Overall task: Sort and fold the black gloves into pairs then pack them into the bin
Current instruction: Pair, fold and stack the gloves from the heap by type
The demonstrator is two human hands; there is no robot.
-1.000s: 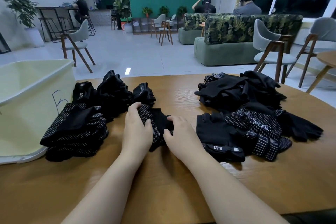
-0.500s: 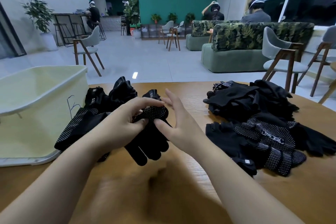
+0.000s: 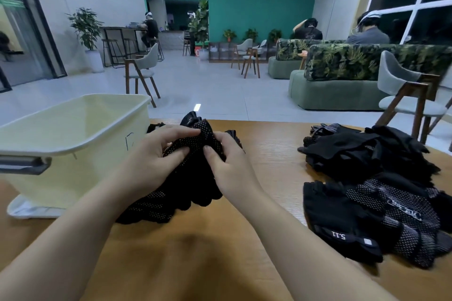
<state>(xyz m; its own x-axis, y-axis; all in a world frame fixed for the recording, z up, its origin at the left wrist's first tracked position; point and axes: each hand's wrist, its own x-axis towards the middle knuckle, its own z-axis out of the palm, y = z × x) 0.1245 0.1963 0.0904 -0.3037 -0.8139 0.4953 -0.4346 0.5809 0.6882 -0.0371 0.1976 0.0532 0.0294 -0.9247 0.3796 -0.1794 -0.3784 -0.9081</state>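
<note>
Both hands hold a black glove pair with white grip dots (image 3: 195,151) raised above the wooden table (image 3: 269,178). My left hand (image 3: 156,161) grips its left side, thumb and fingers curled round the fabric. My right hand (image 3: 230,166) grips its right side, thumb pressed on the dotted face. Under my left forearm lies a stack of folded gloves (image 3: 151,208), partly hidden. A loose heap of black gloves (image 3: 371,178) lies at the right; one glove with a "5.11" cuff (image 3: 342,227) is nearest me. The pale yellow bin (image 3: 61,139) stands at the left.
The bin has a grey handle (image 3: 24,165) on its near side. Chairs (image 3: 403,95) stand just beyond the table's far right edge. Sofas and seated people are farther back in the room.
The glove pair was pressed flat on the table a second ago; both hands have lifted it up and closed round it. The camera has tilted up.
</note>
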